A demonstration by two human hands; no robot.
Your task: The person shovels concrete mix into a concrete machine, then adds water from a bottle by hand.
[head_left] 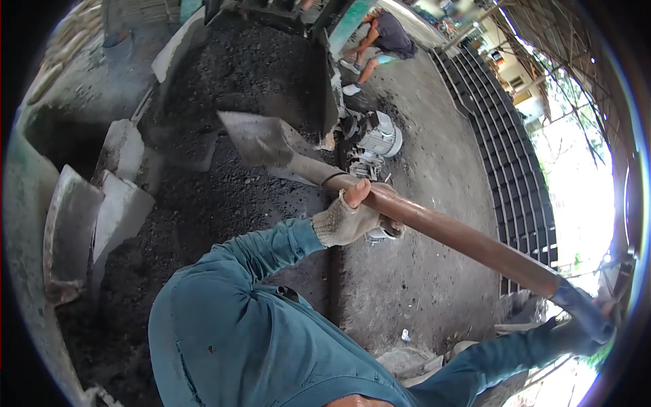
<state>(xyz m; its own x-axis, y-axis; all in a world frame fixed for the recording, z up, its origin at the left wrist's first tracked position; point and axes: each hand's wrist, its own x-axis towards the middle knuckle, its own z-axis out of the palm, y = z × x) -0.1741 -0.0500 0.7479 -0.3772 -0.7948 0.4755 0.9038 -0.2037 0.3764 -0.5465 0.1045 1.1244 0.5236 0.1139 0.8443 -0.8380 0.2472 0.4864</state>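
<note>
Basically, the left hand [354,215], in a beige knitted glove with the thumb tip bare, is gripping a long shovel [453,234] with a brown shaft and a grey metal blade, closing around the shaft near the blade end. The right hand [582,334] is sitting by the blue-grey grip at the other end, looking blurred near the frame edge; its finger closure can't be told. The shovel is slanting across the view, its blade hanging over dark, crumbly loose material [237,61]. A grey finned motor [380,134] is standing just beyond the left hand, on the grey floor [434,163]. Pale, broken-edged slabs [122,209] and a curved grey plate [73,224] are leaning at left. Another person [392,35] in dark clothing is bending low at top, near a long black gridded frame [505,152].
</note>
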